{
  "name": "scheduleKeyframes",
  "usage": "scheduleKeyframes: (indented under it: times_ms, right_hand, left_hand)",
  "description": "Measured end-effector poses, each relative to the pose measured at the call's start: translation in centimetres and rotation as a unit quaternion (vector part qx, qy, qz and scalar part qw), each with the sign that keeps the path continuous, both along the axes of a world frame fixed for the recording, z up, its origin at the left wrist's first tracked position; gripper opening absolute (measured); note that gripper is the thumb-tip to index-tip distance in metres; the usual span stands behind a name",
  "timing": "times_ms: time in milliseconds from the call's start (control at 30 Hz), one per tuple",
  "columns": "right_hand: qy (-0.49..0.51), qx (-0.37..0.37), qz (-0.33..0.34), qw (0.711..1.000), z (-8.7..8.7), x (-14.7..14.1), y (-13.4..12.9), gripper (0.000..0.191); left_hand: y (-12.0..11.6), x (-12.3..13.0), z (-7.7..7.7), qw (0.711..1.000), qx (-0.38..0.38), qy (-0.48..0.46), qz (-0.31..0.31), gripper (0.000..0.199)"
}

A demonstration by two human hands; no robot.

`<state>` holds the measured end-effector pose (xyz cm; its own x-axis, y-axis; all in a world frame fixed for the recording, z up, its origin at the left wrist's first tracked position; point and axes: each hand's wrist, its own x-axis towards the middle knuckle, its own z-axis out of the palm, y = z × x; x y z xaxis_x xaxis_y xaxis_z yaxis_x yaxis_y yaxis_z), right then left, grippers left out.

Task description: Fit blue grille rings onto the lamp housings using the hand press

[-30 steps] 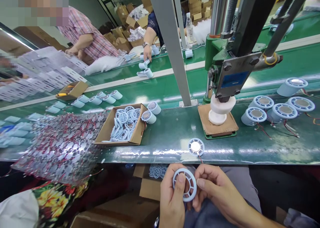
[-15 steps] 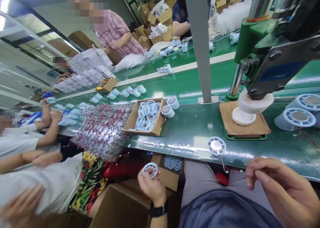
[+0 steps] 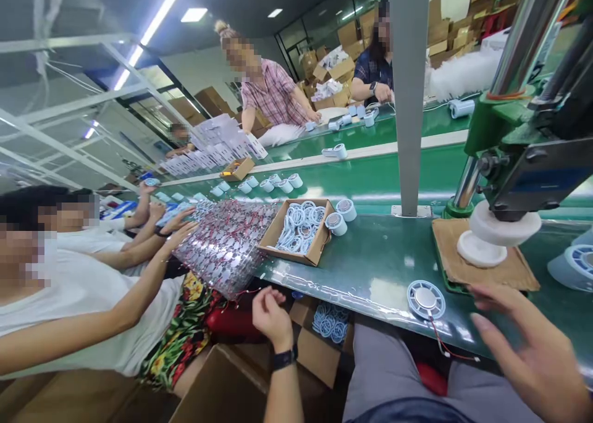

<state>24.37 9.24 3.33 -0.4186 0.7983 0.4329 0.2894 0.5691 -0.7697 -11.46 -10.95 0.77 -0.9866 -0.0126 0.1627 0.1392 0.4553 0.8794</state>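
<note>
My left hand (image 3: pixel 272 319), with a black band on the wrist, hovers in front of the bench edge near a sheet of small parts with red wires (image 3: pixel 231 244). Its fingers are curled, and anything inside them is hidden. My right hand (image 3: pixel 528 349) is open, thumb and fingers apart, low in front of the press base. To its left, a light-blue ring with a silver disc (image 3: pixel 425 299) lies flat on the bench, its red wire trailing over the edge. A white round press head (image 3: pixel 504 224) stands above a white round seat (image 3: pixel 482 250) on cardboard.
A cardboard box of light-blue rings (image 3: pixel 296 228) sits on the bench, with blue cylinders (image 3: pixel 340 216) beside it. A grey post (image 3: pixel 407 102) rises behind. Below the bench is another box of rings (image 3: pixel 331 324). Co-workers sit at left and stand across the green belt (image 3: pixel 361 182).
The ring in my left hand no longer shows, and that hand has risen slightly with its fingers curled. My right hand has spread its fingers toward the press. The view has shifted left.
</note>
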Motion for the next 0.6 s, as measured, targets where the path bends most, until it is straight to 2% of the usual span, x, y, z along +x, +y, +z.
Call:
scheduleKeyframes:
  times_ms: [100,167,233,300,400,500,600]
  right_hand:
    - [-0.049,0.079,0.084,0.992,-0.1,-3.4,0.4,0.043]
    - [-0.075,0.071,0.126,0.987,-0.5,-5.0,0.2,0.038]
    - [-0.089,0.043,0.146,0.984,-1.1,-5.7,0.0,0.035]
    - [-0.086,0.024,0.147,0.985,-1.5,-5.5,-0.2,0.035]
    - [-0.077,0.008,0.138,0.987,-1.6,-4.8,-0.3,0.036]
    - [-0.075,-0.004,0.14,0.987,-1.4,-4.5,-0.3,0.036]
    - [-0.069,0.004,0.14,0.988,-1.4,-4.6,-0.3,0.035]
  left_hand:
    - [2.5,-3.7,5.5,0.99,-0.063,0.051,-0.111,0.028]
    - [4.8,-6.3,8.4,0.975,-0.119,0.055,-0.181,0.026]
    - [7.1,-8.4,10.4,0.959,-0.174,0.048,-0.218,0.028]
    - [8.9,-9.9,11.6,0.947,-0.22,0.041,-0.229,0.032]
    - [10.3,-10.9,12.3,0.937,-0.264,0.039,-0.226,0.034]
    - [10.2,-10.8,12.5,0.938,-0.272,0.056,-0.209,0.034]
    - [9.1,-9.9,13.2,0.949,-0.243,0.09,-0.179,0.033]
